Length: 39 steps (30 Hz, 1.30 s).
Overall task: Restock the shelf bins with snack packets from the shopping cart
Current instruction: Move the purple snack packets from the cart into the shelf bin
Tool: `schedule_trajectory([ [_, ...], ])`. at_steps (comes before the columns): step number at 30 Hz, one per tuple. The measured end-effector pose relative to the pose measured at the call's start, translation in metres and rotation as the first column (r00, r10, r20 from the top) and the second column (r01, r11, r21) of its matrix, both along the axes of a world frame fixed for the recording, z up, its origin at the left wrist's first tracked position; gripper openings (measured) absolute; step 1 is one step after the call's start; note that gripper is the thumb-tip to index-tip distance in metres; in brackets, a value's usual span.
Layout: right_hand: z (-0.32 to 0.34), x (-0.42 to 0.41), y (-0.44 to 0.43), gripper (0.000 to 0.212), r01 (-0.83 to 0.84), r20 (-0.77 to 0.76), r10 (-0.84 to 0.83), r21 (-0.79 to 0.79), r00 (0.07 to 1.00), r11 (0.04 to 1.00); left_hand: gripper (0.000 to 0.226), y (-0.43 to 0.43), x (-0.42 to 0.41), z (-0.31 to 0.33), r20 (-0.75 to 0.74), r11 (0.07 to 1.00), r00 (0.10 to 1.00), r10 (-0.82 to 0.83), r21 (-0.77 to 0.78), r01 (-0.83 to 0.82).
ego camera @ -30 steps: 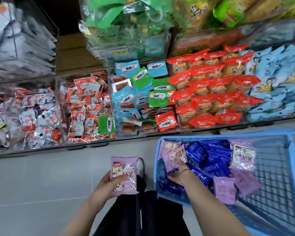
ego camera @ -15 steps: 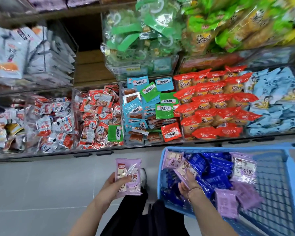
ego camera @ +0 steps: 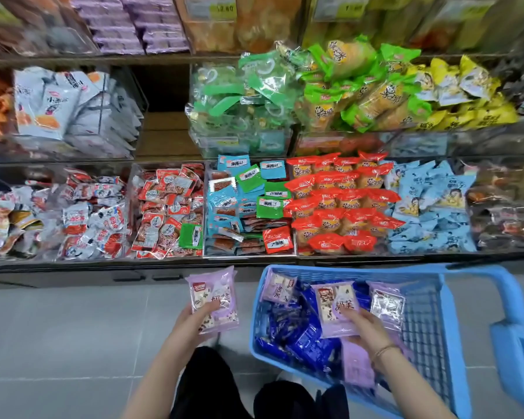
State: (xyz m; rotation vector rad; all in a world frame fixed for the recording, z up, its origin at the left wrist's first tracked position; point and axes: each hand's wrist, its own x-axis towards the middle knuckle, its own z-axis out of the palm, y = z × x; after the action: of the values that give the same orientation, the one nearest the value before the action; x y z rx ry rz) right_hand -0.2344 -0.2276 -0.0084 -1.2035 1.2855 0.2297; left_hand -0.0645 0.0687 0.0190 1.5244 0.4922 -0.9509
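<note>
- Nearest the camera, at the bottom edge, the person's dark trousers show between the two bare forearms, above a grey tiled floor.
- To the left of the cart, the left hand grips a pale purple plastic snack packet over the floor, thumb curled across its front and fingers behind it. The packet stands upright with its printed face towards the camera.
- Inside the light blue plastic shopping cart, the right hand pinches a second pale purple packet, with the thumb on its face. A thin gold bracelet circles that wrist.
- Under and around that packet lie dark blue glossy packets, and more loose purple packets rest among them.
- Beyond the cart, a low row of clear plastic shelf bins runs across. It holds red-and-white packets, light blue and green sachets, orange-red topped bags and pale blue bags.
- Above that row, bins hold green-banded clear bags and yellow-green bags.
- Farthest up, on the top shelf, are stacks of purple packs, blurred.
</note>
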Motion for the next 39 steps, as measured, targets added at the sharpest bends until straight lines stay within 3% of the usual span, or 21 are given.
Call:
schedule_trajectory([
  [4,0.02,-0.006,0.011,0.047,0.005,0.024,-0.004,-0.035,1.0,0.999,0.051,0.009,0.0,0.002,0.005,1.0,1.0,-0.011,-0.029,0.011],
  [9,0.041,0.027,0.07,0.016,0.164,0.108,-0.163,-0.006,0.981,0.986,0.078,0.046,0.036,0.024,0.008,0.996,0.999,-0.054,-0.069,0.054],
  [13,0.051,0.078,0.132,0.017,0.229,0.178,-0.23,0.027,0.957,0.973,0.028,0.099,0.083,0.048,0.07,0.986,0.997,-0.045,-0.156,0.055],
  [17,0.065,0.135,0.19,0.018,0.291,0.255,-0.308,0.105,0.916,0.951,0.006,0.156,0.133,0.07,0.102,0.986,0.995,-0.016,-0.162,0.033],
  [22,0.087,0.195,0.237,0.018,0.219,0.326,-0.27,0.184,0.906,0.958,0.026,0.192,0.181,0.095,0.136,0.983,0.99,0.036,-0.186,-0.01],
  [25,0.105,0.228,0.245,0.017,0.181,0.372,-0.255,0.222,0.893,0.958,0.024,0.196,0.207,0.098,0.154,0.973,0.986,0.058,-0.231,-0.021],
  [28,0.119,0.263,0.241,0.015,0.151,0.422,-0.241,0.235,0.874,0.96,0.007,0.19,0.236,0.096,0.162,0.963,0.982,0.092,-0.265,-0.047],
  [32,0.132,0.315,0.219,0.013,0.142,0.468,-0.248,0.251,0.848,0.957,0.024,0.168,0.279,0.105,0.221,0.954,0.969,0.109,-0.296,-0.04],
  [34,0.14,0.342,0.205,0.011,0.11,0.484,-0.219,0.243,0.847,0.964,0.008,0.154,0.302,0.109,0.249,0.951,0.958,0.141,-0.305,-0.061],
  [39,0.172,0.412,0.166,0.014,0.024,0.533,-0.091,0.132,0.841,0.991,0.01,0.116,0.36,0.13,0.323,0.929,0.921,0.217,-0.357,-0.094],
])
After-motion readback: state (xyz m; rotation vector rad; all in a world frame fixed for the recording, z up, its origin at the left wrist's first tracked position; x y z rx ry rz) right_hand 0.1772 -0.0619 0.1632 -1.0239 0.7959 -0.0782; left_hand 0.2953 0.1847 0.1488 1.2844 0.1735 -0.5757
